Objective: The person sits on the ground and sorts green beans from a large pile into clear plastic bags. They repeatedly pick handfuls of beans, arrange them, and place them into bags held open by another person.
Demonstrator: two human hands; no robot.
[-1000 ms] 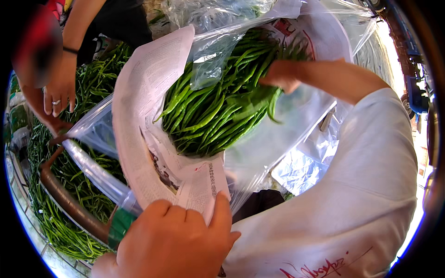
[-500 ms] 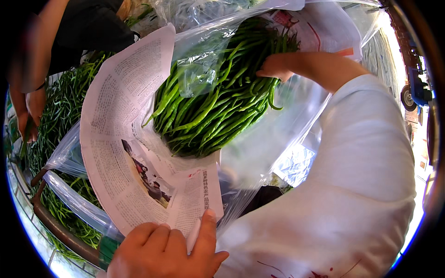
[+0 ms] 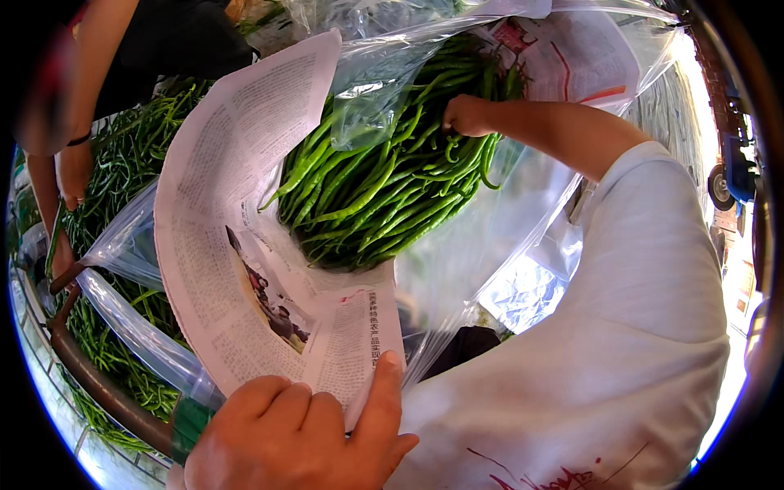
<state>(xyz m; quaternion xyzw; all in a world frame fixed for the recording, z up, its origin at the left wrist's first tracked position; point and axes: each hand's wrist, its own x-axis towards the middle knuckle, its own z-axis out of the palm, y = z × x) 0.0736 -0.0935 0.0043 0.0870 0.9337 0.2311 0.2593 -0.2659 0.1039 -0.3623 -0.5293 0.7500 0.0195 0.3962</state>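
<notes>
Long green chili peppers (image 3: 384,192) lie piled lengthwise inside a clear plastic bag (image 3: 441,278) lined with newspaper (image 3: 204,196). At the lower edge, my left hand (image 3: 302,433) is closed on the near edge of the newspaper, its index finger stretched along the sheet. Reaching in from the right in a white sleeve, my right hand (image 3: 471,116) is on top of the far right of the pile. Its fingers are curled down onto the peppers; the fingertips are partly hidden. A flap of clear plastic covers part of the pile's upper left.
At the left, another person's hands (image 3: 73,175) reach into a larger heap of green peppers (image 3: 122,180). A brown curved bar (image 3: 114,400) runs along the lower left, beside more clear plastic. More newspaper (image 3: 572,57) lines the far right side. A blue wheeled vehicle (image 3: 735,167) stands at the far right.
My right hand has shifted slightly left and up over the peppers. My left hand keeps its hold on the newspaper. The other person's hands have moved within the left heap.
</notes>
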